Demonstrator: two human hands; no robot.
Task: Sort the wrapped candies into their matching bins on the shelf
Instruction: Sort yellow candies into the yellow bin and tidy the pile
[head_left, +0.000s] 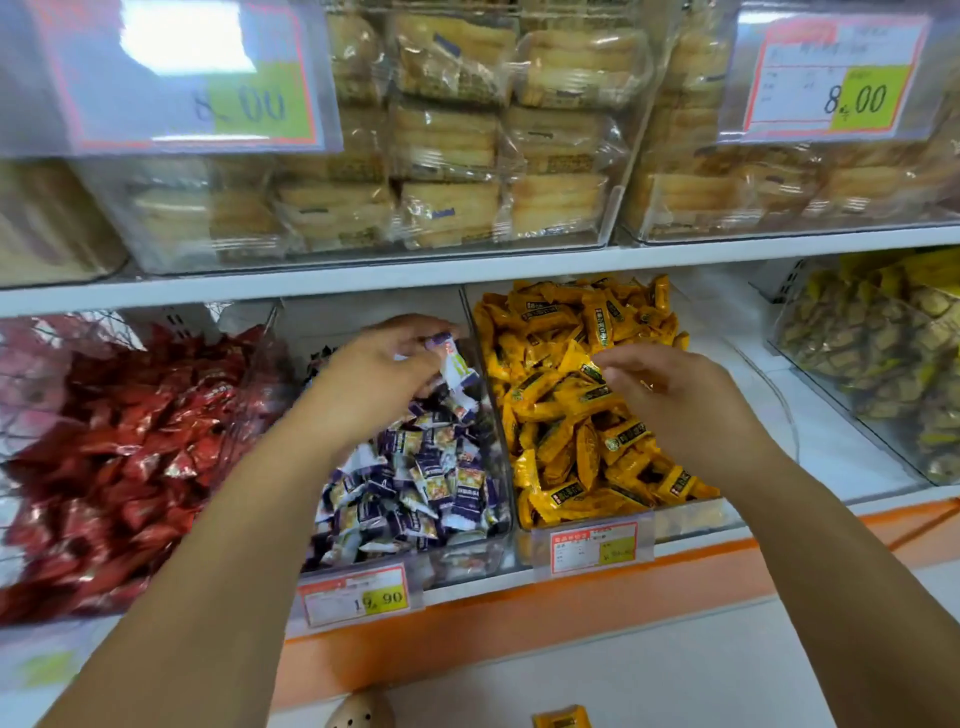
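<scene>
My left hand (387, 358) hovers above the purple-and-white candy bin (470, 561) and pinches a purple-and-white wrapped candy (454, 369) between fingers and thumb. My right hand (662, 387) reaches over the yellow candy bin (685, 519), its fingers curled down among the yellow wrapped candies (566, 395); whether it holds one I cannot tell. Both clear bins are heaped with their own kind of candy. One yellow candy (561, 719) lies on the white surface at the bottom edge.
A bin of red wrapped candies (119, 447) stands at the left, a bin of green-yellow candies (883, 364) at the right. Clear boxes of packaged pastries (452, 156) fill the upper shelf. Price tags (356, 595) hang on the bin fronts. An orange strip (467, 623) edges the shelf.
</scene>
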